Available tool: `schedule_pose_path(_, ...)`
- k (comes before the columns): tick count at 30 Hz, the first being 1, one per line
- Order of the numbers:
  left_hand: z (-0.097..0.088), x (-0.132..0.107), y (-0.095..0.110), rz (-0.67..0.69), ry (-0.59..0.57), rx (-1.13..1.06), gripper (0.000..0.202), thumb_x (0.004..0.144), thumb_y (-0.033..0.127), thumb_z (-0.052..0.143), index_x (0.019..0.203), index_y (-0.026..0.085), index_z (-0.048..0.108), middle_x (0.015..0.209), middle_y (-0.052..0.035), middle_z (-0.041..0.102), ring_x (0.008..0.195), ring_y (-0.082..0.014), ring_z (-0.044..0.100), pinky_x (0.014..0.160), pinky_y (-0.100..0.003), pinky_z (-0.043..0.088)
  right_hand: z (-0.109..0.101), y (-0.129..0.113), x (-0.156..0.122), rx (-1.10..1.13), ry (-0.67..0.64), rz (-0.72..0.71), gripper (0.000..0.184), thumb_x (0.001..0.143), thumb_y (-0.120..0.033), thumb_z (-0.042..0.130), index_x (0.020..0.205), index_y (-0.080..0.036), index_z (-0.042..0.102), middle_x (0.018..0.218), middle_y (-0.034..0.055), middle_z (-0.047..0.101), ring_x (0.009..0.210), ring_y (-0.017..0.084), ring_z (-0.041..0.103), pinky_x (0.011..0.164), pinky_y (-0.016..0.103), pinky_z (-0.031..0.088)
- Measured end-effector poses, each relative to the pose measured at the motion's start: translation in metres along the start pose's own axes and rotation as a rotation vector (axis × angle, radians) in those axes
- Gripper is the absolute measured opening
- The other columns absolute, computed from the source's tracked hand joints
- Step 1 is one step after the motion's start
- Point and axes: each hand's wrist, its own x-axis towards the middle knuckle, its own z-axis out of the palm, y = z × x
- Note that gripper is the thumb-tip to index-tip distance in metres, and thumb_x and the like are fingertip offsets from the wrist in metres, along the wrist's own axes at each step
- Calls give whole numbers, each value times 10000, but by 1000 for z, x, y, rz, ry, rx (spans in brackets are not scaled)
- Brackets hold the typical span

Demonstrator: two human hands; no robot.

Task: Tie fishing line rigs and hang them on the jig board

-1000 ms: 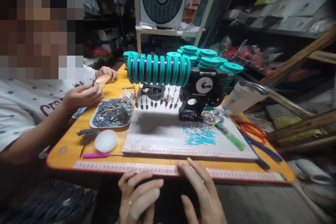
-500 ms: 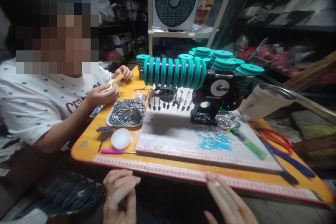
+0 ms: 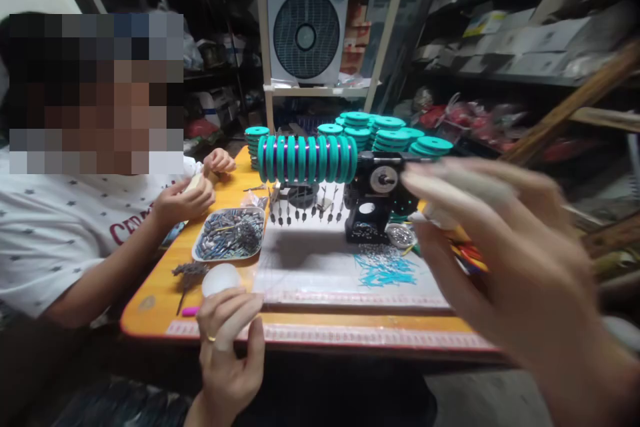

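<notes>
The right hand [image 3: 505, 227] is raised, blurred, over the right side of the counter [image 3: 150, 290]; its thumb and fingers stand wide apart near a bowl [image 3: 400, 235] of shiny bits, and its fingertips partly cover the black machine [image 3: 360, 230]; whether they touch it, I cannot tell; the machine stands on a white board [image 3: 295, 287] and carries a row of green spools [image 3: 307, 160]; blue strips [image 3: 385, 273] lie scattered in front of it; the left hand [image 3: 230, 347] is low at the front edge, fingers curled narrow toward the thumb, just by a white lid [image 3: 220, 275]; whether it holds anything, I cannot tell; another person's hand [image 3: 200, 199] is near a tray [image 3: 225, 258] of small parts.
</notes>
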Motion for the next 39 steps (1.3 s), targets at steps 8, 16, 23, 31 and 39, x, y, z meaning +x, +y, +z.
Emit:
schedule_pose_path(8, 5, 6, -2, -88, -37, 63, 325, 837, 26, 597, 1152, 103, 583, 1086, -110, 596, 1128, -192, 526, 1028, -343, 407, 113, 43, 167, 103, -624, 106, 524, 1056, -476, 293, 1129, -143, 690, 1060, 98, 699, 869, 172, 641, 784, 272, 494)
schedule_pose_path(16, 7, 13, 2, -97, -64, -11, 336, 841, 29, 588, 1161, 132, 587, 1108, -92, 590, 1131, -166, 527, 1045, -305, 392, 125, 23, 122, -61, -431, 111, 468, 1056, -390, 262, 1051, -148, 663, 975, 107, 645, 860, 201, 566, 774, 292, 390)
schedule_pose_path(23, 47, 74, 33, -470, -639, -357, 238, 943, 294, 510, 1103, 227, 672, 1108, -31, 694, 1043, -132, 616, 935, -246, 466, 136, 19, 102, -131, -260, 45, 453, 1051, -405, 287, 1233, -139, 605, 1112, 123, 595, 1018, 235, 510, 885, 323, 365)
schedule_pose_path(31, 106, 120, 40, -744, -980, -466, 601, 945, 474, 449, 1422, 109, 470, 751, -32, 743, 481, -80, 545, 533, -205, 421, 138, 24, 100, -115, -166, -6, 475, 1051, -438, 280, 1181, -146, 631, 1043, 110, 596, 978, 225, 509, 847, 308, 363)
schedule_pose_path(39, 140, 126, 27, -776, -980, -265, 458, 947, 470, 524, 1255, 133, 564, 928, -38, 679, 749, -86, 641, 736, -263, 566, 140, 25, 99, -85, -147, -2, 473, 1050, -436, 292, 1177, -130, 630, 1036, 121, 596, 970, 222, 496, 833, 304, 351)
